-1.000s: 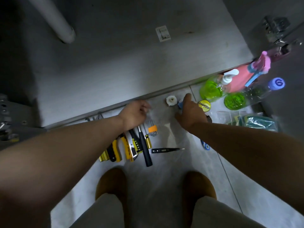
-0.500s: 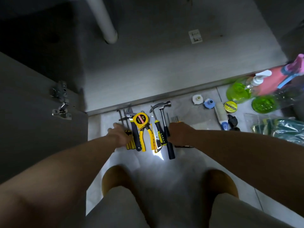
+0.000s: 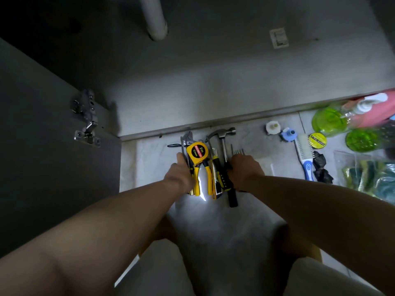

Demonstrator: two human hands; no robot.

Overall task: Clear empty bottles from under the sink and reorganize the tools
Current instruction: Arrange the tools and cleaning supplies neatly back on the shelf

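A bunch of tools lies on the floor tiles in front of the sink cabinet: a yellow tape measure [image 3: 197, 153], yellow-handled pliers [image 3: 205, 176], an adjustable wrench [image 3: 186, 140], a utility knife [image 3: 216, 178] and a hammer [image 3: 224, 135]. My left hand [image 3: 178, 174] presses against the left side of the bunch. My right hand [image 3: 244, 169] presses against its right side, over the hammer's black handle and beside some thin metal bits [image 3: 238, 151]. Both hands squeeze the tools together. Green bottles [image 3: 329, 119] and a pink bottle [image 3: 376, 116] lie at the right.
The cabinet floor [image 3: 213, 82] lies ahead with a white drain pipe [image 3: 155, 20]. An open door with a hinge [image 3: 86, 118] stands at the left. A brush [image 3: 304, 154], a tape roll [image 3: 317, 139], caps [image 3: 272, 127] and bagged sponges [image 3: 369, 176] lie at the right.
My view has swung left and closer. Both hands came away from the small parts at the right and closed in on either side of the tool bunch, pushing it tighter.
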